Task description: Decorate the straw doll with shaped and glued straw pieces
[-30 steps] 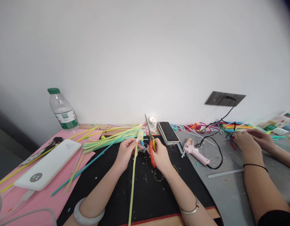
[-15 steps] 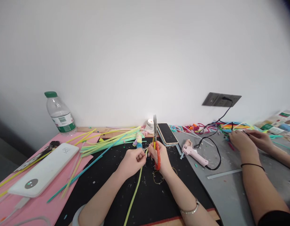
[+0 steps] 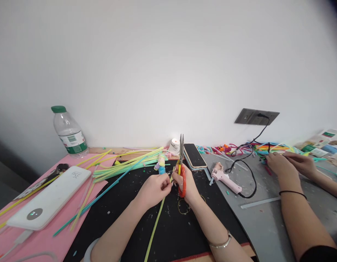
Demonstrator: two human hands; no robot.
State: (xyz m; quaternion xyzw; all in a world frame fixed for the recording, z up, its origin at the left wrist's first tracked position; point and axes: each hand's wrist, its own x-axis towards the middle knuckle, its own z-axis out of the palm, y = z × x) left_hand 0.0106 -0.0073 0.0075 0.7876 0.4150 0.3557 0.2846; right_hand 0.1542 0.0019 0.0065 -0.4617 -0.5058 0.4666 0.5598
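Observation:
My left hand pinches the upper end of a long yellow-green straw that runs down toward me over the black mat. My right hand grips orange-handled scissors, blades pointing up and nearly together, right beside the straw's tip. A small rolled piece in blue, yellow and pink lies on the mat just beyond my fingers. Both hands are closed and almost touch each other.
A fan of yellow, green and blue straws lies left. A power bank sits on a pink sheet; bottle behind. Phone, candle, pink glue gun with cable. Another person's hands work at right.
My left hand slid right along the straw to meet the right hand. The scissors swung upright. The small rolled piece left my fingers and now lies on the mat.

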